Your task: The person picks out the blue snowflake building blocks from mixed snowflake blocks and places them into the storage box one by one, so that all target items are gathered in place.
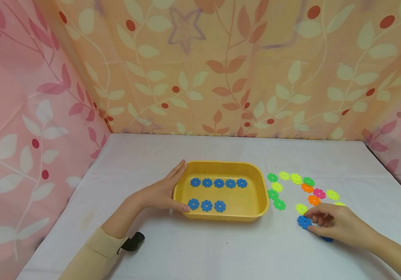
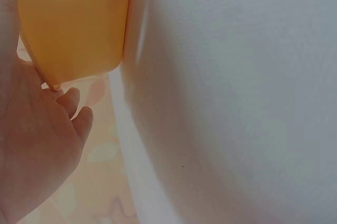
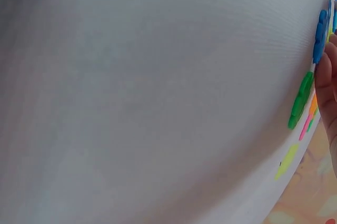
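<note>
A yellow plastic tray (image 1: 218,217) stands on the white-covered table. Inside it, several blue notched flower discs (image 1: 218,183) form a back row, and three more blue discs (image 1: 206,205) line up nearer the front. My left hand (image 1: 162,192) holds the tray's left end, thumb at the front corner and fingers along the side; the left wrist view has the tray wall (image 2: 73,29) against that hand. Right of the tray, my right hand (image 1: 342,225) pinches a blue disc (image 1: 304,222) between thumb and fingers. Another blue disc (image 1: 327,239) lies partly hidden under this hand.
Loose discs lie between the tray and my right hand and behind it: green (image 1: 279,204), yellow (image 1: 284,175), orange (image 1: 314,200) and pink (image 1: 319,193). A black strap piece (image 1: 133,242) sits at my left wrist. Patterned curtains (image 1: 221,77) border the table's back and sides.
</note>
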The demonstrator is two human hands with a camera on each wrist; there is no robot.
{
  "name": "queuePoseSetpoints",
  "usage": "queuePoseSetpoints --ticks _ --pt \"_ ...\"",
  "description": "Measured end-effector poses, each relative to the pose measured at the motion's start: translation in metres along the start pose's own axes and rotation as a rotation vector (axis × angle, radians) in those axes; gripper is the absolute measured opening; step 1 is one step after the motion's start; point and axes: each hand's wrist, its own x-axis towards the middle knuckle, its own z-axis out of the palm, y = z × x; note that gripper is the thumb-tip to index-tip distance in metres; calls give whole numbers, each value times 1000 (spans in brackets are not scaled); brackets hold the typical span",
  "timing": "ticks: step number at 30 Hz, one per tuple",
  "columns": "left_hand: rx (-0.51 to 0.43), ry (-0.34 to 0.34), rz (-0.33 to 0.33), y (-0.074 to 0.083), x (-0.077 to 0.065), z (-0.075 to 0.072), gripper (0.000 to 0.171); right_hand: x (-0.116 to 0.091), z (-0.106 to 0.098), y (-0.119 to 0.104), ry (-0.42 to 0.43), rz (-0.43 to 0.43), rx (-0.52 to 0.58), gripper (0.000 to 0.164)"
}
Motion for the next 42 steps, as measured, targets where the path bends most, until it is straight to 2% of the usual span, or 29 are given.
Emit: queuePoseSetpoints --ticks 8,17,20,29,37,42 --pt "0 6 12 -2 1 0 132 18 -1 -12 27 74 120 32" --pt "-2 3 5 -1 0 0 132 45 -3 -31 2 196 227 24" --pt "-2 1 -4 -1 0 0 132 57 -3 -38 -9 187 264 24" --pt "1 2 -3 -1 1 1 133 98 3 -61 -55 83 375 26" --pt "-2 2 6 -1 0 1 132 137 25 -78 -190 87 422 26" --pt "-2 7 10 -1 0 1 131 156 40 -81 -287 33 424 25"
